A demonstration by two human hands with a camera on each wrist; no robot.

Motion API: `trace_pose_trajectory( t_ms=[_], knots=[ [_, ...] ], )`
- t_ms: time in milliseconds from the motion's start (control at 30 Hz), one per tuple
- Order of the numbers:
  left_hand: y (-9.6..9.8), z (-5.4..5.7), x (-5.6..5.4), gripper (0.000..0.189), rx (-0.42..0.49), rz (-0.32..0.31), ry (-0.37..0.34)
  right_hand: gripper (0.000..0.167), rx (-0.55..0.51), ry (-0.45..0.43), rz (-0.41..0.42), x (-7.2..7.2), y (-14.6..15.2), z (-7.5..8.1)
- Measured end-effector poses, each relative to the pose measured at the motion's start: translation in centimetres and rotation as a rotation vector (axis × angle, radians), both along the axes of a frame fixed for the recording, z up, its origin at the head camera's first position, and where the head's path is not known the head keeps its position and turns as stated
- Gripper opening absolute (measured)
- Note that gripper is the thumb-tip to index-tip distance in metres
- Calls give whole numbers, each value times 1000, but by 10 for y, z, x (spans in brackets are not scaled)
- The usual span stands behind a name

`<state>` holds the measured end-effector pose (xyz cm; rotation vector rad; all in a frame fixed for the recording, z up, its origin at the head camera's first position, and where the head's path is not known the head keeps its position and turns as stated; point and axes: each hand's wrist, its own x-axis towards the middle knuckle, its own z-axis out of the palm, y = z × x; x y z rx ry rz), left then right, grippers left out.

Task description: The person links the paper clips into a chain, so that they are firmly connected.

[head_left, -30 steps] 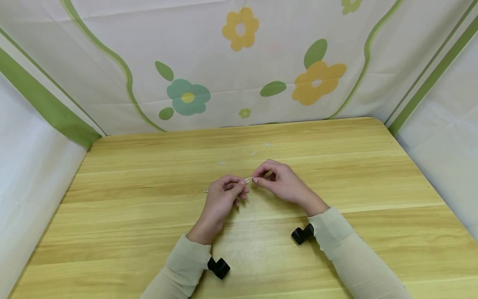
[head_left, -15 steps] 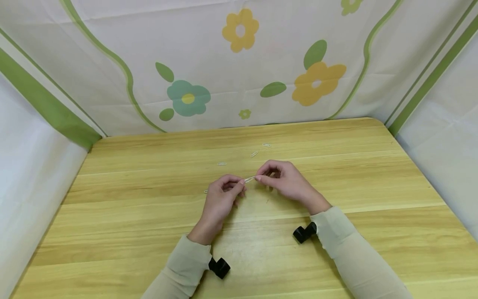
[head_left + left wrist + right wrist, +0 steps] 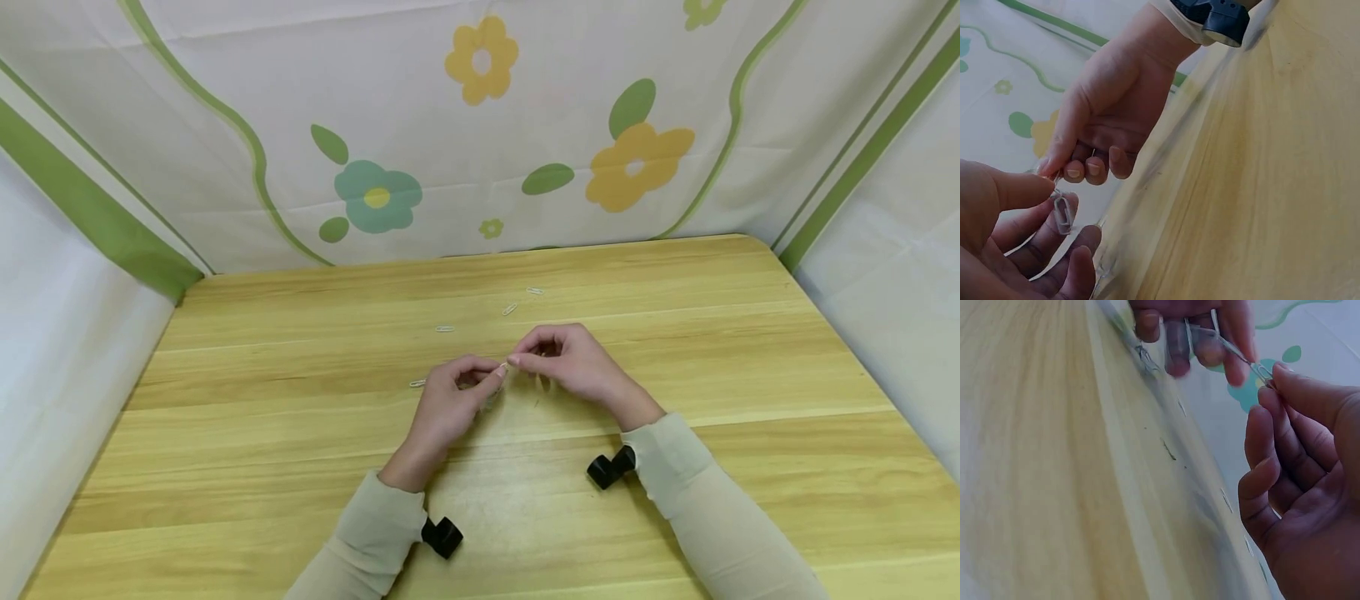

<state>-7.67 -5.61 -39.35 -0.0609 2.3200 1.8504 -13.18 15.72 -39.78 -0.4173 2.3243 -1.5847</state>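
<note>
My left hand [image 3: 452, 404] and right hand [image 3: 576, 365] meet fingertip to fingertip near the middle of the table. Between thumb and fingers, the left pinches white paper clips. From that pinch a paper clip [image 3: 1062, 215] dangles in front of the curled fingers in the left wrist view. Thumb and forefinger of the right hand pinch a paper clip [image 3: 1262, 371] at the end of a short linked chain, seen in the right wrist view. That chain runs back towards the left hand [image 3: 1194, 331], partly blurred and hidden by fingers.
Several loose white paper clips lie on the wooden table [image 3: 300, 467]: one paper clip [image 3: 417, 383] beside the left hand, another paper clip [image 3: 446, 328] beyond it, and two farther back, including the rearmost paper clip [image 3: 535, 291]. A flowered curtain [image 3: 480, 150] stands behind the table.
My left hand has shifted right, its fingertips now right up at the right hand's. The clip that showed between the hands is mostly covered; the right hand has moved slightly right.
</note>
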Motion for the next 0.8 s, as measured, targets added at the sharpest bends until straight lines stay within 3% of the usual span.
trace_pose_trajectory(
  t_ms=[233, 433, 533, 633, 800],
  knots=[
    [-1, -2, -2, 19, 55, -8, -30, 21, 7, -35, -72, -10, 3, 3],
    [-5, 0, -3, 20, 149, 36, -60, 18, 196, 67, -270, -47, 7, 13],
    [-9, 2, -4, 21, 244, 76, -52, 17, 285, 122, -319, -64, 6, 12],
    [-15, 7, -6, 19, 377, 173, -9, 19, 319, 132, -327, -76, 4, 7],
    [-37, 21, -13, 12, 496, 451, 175, 18, 352, 126, -336, -88, 1, -1]
  ],
)
